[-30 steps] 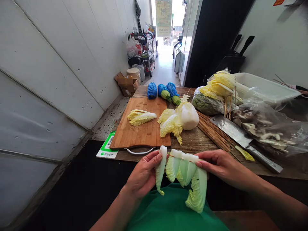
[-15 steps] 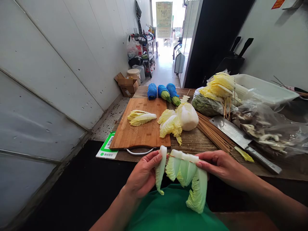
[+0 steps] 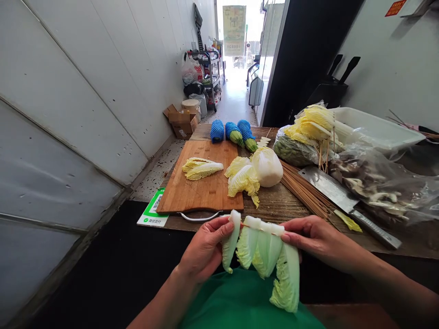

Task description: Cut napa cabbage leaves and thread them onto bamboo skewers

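My left hand point(image 3: 206, 246) pinches a single napa cabbage leaf point(image 3: 230, 246) near its thick white end. From that leaf a thin skewer point(image 3: 242, 225) runs to the right through the white ends of several hanging cabbage leaves point(image 3: 262, 246). My right hand point(image 3: 310, 237) grips the right end of this row between thumb and fingers. The skewer's far end is hidden by those fingers. Beyond my hands, loose cabbage leaves point(image 3: 202, 169) lie on a wooden cutting board point(image 3: 195, 196). More leaves point(image 3: 243, 180) rest at its right edge against a cut white cabbage point(image 3: 267, 167).
A cleaver point(image 3: 329, 187) lies at the right beside a bundle of bamboo skewers point(image 3: 302, 187). Behind it are bagged mushrooms point(image 3: 384, 192), finished cabbage skewers point(image 3: 315, 122) and a white tray point(image 3: 380, 130). Blue-netted zucchini point(image 3: 235, 135) sit at the table's far edge.
The leaf in my left hand has tilted, its lower tip swinging slightly left. The skewered leaves hang a little lower and further right. Both hands keep their hold.
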`<action>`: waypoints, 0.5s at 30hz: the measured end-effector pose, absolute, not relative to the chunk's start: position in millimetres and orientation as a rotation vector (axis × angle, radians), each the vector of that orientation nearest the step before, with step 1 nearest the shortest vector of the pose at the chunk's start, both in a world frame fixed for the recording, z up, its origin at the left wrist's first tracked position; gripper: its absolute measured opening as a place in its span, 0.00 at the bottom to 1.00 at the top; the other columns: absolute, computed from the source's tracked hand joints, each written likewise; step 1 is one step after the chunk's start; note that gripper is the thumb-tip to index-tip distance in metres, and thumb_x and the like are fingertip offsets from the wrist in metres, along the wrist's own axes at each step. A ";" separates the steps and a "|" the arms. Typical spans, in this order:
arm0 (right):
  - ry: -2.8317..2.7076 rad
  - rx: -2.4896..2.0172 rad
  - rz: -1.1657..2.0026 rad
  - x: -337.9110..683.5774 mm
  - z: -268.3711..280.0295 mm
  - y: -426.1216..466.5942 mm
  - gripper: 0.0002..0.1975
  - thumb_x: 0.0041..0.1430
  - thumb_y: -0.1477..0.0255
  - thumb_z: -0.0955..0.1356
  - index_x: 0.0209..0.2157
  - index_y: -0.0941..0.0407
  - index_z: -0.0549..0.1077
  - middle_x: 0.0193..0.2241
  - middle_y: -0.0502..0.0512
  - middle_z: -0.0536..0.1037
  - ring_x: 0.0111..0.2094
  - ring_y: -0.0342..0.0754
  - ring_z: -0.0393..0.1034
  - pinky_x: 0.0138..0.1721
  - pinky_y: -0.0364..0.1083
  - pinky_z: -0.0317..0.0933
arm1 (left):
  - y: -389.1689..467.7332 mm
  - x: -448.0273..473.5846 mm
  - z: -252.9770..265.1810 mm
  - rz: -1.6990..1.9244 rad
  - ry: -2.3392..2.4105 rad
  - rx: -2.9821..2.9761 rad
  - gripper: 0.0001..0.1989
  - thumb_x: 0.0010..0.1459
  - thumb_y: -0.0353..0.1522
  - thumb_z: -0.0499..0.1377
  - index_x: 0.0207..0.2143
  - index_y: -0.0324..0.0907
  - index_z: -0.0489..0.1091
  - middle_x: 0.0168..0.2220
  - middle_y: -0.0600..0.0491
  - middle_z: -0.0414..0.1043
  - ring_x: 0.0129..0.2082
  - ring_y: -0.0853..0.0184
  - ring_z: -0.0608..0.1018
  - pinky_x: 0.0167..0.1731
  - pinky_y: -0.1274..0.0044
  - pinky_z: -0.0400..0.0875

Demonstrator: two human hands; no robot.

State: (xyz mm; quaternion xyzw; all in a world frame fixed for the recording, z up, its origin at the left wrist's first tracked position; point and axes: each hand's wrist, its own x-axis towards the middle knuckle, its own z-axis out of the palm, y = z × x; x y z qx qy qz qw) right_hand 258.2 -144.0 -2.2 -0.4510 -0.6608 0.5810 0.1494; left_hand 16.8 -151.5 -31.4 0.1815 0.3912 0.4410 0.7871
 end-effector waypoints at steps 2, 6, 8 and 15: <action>-1.889 -1.283 1.695 258.4 -2.0 -144.4 0.21 0.55 0.56 0.64 0.30 0.61 0.74 0.25 0.51 0.72 0.25 0.43 0.62 0.26 0.39 0.57 | -151.8 17.1 -30.4 0.949 0.851 0.404 0.11 0.43 0.29 0.67 0.32 0.36 0.76 0.29 0.49 0.78 0.29 0.68 0.77 0.35 0.78 0.70; -1.884 -1.277 1.713 258.1 -1.3 -145.3 0.19 0.56 0.57 0.64 0.29 0.61 0.73 0.24 0.50 0.70 0.24 0.42 0.60 0.26 0.39 0.56 | -152.1 17.7 -30.3 0.948 0.855 0.422 0.11 0.43 0.28 0.67 0.33 0.36 0.76 0.30 0.49 0.78 0.30 0.68 0.76 0.35 0.78 0.69; -1.890 -1.286 1.690 257.6 -0.9 -145.5 0.19 0.56 0.57 0.64 0.29 0.61 0.74 0.24 0.50 0.71 0.25 0.42 0.61 0.26 0.39 0.56 | -152.1 18.2 -30.9 0.946 0.851 0.427 0.10 0.43 0.28 0.67 0.32 0.35 0.76 0.29 0.49 0.77 0.30 0.68 0.76 0.35 0.78 0.69; -1.858 -1.291 1.684 255.1 -2.9 -144.6 0.18 0.56 0.59 0.65 0.29 0.60 0.74 0.24 0.50 0.71 0.25 0.42 0.61 0.26 0.39 0.56 | -151.1 20.2 -31.5 0.942 0.834 0.435 0.09 0.44 0.28 0.66 0.31 0.34 0.76 0.29 0.48 0.77 0.30 0.68 0.76 0.36 0.77 0.69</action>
